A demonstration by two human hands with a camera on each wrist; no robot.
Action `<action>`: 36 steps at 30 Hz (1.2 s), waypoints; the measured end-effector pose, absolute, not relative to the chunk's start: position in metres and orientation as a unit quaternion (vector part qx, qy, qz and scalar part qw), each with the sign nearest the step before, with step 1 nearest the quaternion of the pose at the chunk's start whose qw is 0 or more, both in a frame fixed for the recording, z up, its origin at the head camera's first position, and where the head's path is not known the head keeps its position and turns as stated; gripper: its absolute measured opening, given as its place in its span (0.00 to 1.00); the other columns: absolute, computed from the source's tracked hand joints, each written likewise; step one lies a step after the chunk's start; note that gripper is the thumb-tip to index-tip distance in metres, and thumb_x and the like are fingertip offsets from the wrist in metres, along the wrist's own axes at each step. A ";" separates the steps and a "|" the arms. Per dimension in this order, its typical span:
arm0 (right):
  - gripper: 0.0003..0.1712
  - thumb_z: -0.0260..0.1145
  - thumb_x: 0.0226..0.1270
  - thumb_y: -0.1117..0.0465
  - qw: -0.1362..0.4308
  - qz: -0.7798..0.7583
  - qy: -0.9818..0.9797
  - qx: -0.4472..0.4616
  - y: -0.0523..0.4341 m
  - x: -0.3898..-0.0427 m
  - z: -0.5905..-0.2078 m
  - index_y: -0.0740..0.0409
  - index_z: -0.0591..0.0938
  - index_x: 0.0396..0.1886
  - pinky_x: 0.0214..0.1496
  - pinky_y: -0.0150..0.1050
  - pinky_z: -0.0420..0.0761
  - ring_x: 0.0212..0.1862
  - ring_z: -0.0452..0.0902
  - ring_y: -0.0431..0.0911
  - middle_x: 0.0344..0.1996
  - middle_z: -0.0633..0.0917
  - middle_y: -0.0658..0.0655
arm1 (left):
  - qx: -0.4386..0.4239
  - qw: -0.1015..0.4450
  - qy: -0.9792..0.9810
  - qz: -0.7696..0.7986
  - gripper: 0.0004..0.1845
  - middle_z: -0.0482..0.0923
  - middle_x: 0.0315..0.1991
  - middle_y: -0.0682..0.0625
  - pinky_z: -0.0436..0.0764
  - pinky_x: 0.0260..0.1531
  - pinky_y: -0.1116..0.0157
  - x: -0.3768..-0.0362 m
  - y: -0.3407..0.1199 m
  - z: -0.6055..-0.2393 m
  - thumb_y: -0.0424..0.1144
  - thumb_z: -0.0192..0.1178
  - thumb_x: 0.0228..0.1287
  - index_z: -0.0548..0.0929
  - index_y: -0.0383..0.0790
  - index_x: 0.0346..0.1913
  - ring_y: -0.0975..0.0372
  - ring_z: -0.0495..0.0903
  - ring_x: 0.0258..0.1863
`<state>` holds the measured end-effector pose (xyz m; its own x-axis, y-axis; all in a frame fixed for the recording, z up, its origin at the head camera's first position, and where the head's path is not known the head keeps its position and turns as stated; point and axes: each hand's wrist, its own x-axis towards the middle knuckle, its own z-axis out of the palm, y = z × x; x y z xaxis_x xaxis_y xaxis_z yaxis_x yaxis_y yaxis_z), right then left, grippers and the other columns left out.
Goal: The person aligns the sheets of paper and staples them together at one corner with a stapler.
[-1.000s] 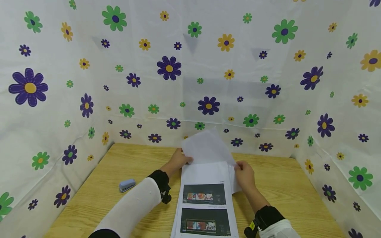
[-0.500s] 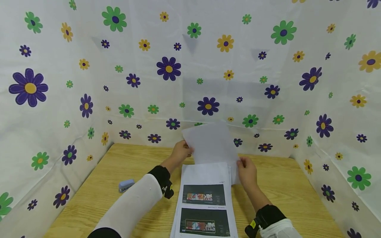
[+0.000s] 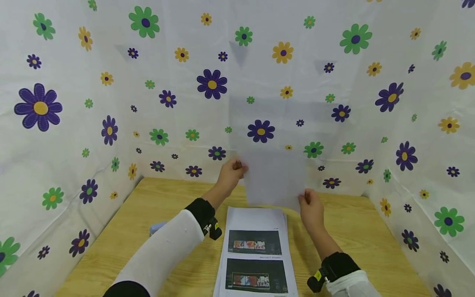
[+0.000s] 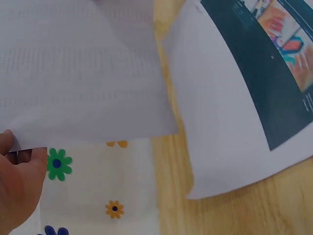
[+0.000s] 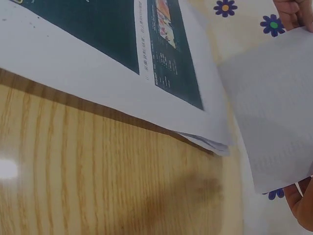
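Observation:
Both hands hold a sheet of paper (image 3: 275, 177) upright in front of the flowered backdrop. My left hand (image 3: 229, 175) pinches its left edge, and my right hand (image 3: 311, 208) pinches its lower right edge. In the left wrist view, faint lines of print show through the sheet (image 4: 83, 73), with the left hand (image 4: 22, 183) at its edge. Below, on the table, lies a stack of printed papers (image 3: 256, 218); its top page carries two dark pictures. The right wrist view shows the right hand (image 5: 303, 200) gripping the sheet (image 5: 276, 112), beyond the stack's loose corner.
A small blue stapler (image 3: 156, 227) sits on the wooden table (image 3: 178, 255), partly hidden behind the left forearm. White cloth (image 3: 178, 115) with printed flowers encloses the table at the back and both sides.
The sheet has been lifted off the stack, up and toward the backdrop, and turned straighter. My left hand has risen most; the right has gone up slightly, still gripping the sheet.

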<state>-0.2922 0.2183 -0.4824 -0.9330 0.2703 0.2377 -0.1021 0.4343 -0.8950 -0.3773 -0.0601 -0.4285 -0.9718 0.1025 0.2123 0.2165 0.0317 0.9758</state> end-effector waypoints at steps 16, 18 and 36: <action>0.16 0.57 0.81 0.58 0.249 0.524 -0.814 0.027 0.212 -0.279 -0.425 0.63 0.76 0.58 0.44 0.29 0.78 0.48 0.80 0.52 0.49 0.83 0.62 | -0.132 0.127 -0.764 -0.619 0.05 0.76 0.38 0.47 0.77 0.38 0.68 -0.350 -0.062 -0.372 0.31 0.63 0.70 0.81 0.34 0.44 0.58 0.74 0.39; 0.15 0.57 0.81 0.58 0.249 0.536 -0.806 0.032 0.211 -0.275 -0.418 0.64 0.76 0.58 0.42 0.28 0.79 0.46 0.79 0.51 0.48 0.82 0.62 | -0.134 0.125 -0.765 -0.618 0.05 0.76 0.39 0.46 0.77 0.40 0.67 -0.345 -0.066 -0.365 0.31 0.63 0.70 0.81 0.34 0.45 0.57 0.74 0.40; 0.13 0.63 0.77 0.62 0.063 0.561 -0.825 0.015 0.207 -0.234 -0.394 0.67 0.81 0.52 0.39 0.43 0.88 0.34 0.83 0.51 0.40 0.84 0.65 | -0.100 -0.005 -0.798 -0.594 0.14 0.80 0.45 0.40 0.87 0.39 0.63 -0.280 -0.112 -0.366 0.32 0.62 0.72 0.78 0.32 0.57 0.54 0.80 0.43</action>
<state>-0.2341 0.2074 -0.3943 -0.9915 0.0456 0.1217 -0.0963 0.3709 -0.9237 -0.2798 -0.1117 -0.3662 -0.9801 0.1653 0.1103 0.1530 0.2737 0.9496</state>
